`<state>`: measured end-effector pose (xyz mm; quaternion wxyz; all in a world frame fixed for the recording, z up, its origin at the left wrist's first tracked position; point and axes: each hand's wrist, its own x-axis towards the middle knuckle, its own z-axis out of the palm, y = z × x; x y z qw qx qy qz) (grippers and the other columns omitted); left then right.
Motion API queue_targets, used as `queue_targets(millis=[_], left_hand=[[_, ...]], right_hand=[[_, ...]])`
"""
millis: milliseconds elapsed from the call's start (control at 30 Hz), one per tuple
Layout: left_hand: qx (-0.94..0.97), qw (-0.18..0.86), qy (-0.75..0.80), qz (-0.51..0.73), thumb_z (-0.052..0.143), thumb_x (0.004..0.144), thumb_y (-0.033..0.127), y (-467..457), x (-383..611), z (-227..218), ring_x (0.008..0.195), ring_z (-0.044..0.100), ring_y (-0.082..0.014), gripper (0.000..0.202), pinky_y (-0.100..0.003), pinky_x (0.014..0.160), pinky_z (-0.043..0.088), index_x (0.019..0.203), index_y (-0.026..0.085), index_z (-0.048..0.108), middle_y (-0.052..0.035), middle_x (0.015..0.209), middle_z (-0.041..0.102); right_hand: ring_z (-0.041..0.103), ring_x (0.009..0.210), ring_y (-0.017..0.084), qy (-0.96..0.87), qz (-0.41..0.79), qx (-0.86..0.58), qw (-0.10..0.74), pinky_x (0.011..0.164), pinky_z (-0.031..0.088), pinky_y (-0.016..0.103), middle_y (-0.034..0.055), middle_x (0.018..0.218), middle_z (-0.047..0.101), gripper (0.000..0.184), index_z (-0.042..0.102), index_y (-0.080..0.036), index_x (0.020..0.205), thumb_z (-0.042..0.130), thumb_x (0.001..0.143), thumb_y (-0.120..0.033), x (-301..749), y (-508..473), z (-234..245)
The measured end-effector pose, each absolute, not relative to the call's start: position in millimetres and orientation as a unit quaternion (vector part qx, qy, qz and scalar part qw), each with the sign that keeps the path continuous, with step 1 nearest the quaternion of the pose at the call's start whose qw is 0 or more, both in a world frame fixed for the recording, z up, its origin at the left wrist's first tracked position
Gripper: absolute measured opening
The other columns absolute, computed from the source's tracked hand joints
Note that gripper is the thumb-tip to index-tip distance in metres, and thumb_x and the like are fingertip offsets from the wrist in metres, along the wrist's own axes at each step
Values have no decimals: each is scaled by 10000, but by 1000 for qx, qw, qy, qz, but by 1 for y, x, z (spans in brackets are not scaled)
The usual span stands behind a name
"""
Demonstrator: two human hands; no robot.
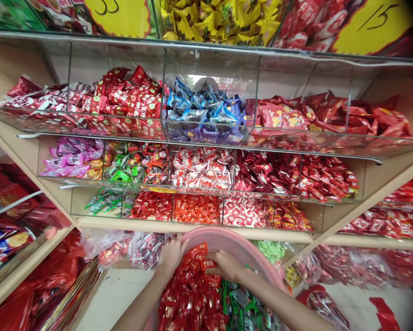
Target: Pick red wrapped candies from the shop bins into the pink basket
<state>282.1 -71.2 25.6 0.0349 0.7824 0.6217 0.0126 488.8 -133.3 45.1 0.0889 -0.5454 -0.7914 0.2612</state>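
Note:
A round pink plastic basket [220, 234] with a perforated wall stands below the shelves. My left hand [170, 255] is closed on its left rim. Inside the basket, my right hand [225, 266] has its fingers curled at some orange-red wrapped candies [197, 255]; their tips are partly hidden among the wrappers. Shiny dark red wrapped candies [191, 303] fill the basket's left side. Green and black wrapped candies [244, 303] lie on its right, under my right forearm.
Clear-walled shelf bins hold blue packets [206, 108], red packets [134, 99], pink packets [71, 156] and orange candies [196, 209]. A wooden ledge [123, 224] runs behind the basket. Bagged candies [146, 250] lie on the floor beneath it. A yellow price card [372, 27] hangs above.

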Motion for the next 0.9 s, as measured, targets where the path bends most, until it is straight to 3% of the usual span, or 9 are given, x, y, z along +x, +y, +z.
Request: queue_targets(millis=[167,367,600,733,900], left_hand=[[780,37,624,19,201,892,483,-71,282,26,766,657,-248,537,-323,646,483,1177,138,498,-146,833,678],[782,23,622,22,220,898,456,-70,282,23,757,658,-246,519,-313,621,480,1232,141,461,-139,839,678],[784,23,619,27,189,893,481,-71,281,25,740,659,-261,535,-332,610,483,1148,136,508,-133,789,677],[780,22,624,28,205,892,480,-71,282,26,745,659,-258,517,-335,626,482,1137,145,513,-133,785,678],[784,18,619,30,188,897,463,-71,282,25,752,659,-267,512,-349,625,491,1122,142,519,-139,818,679]], right_hand=[[585,957,234,-806,282,-512,88,817,428,285,74,1012,660,320,665,-219,974,584,755,-439,494,-133,37],[553,1026,242,-774,261,-552,168,891,410,321,85,1123,620,425,624,-208,1085,587,749,-466,504,-115,36],[580,923,239,-791,226,-564,73,784,437,299,78,994,647,282,633,-201,924,656,699,-370,491,-126,31],[582,928,243,-796,220,-563,33,751,433,292,78,1013,632,339,615,-211,939,666,679,-422,477,-132,29],[584,898,218,-781,183,-590,87,733,411,274,84,985,630,370,596,-210,959,515,775,-520,468,-113,48]])
